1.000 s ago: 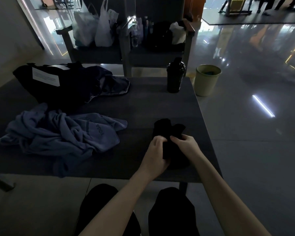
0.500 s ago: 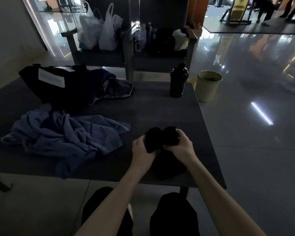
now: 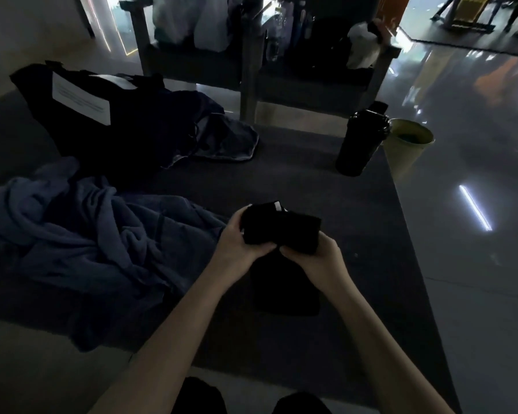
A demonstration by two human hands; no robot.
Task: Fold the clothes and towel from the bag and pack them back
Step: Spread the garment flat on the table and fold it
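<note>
The small black garment (image 3: 277, 227) is now held up off the table (image 3: 311, 180), bunched into a compact bundle, where a second ago it was being pressed flat; its upper part has been doubled over, so this fold is judged nearly finished. It is gripped by the left hand (image 3: 242, 246) and right hand (image 3: 317, 256), both closed around its lower edge. The blue towel (image 3: 81, 243) is left crumpled beside it, the bag (image 3: 102, 127) behind. In the dimness the garment's kind cannot be told.
</note>
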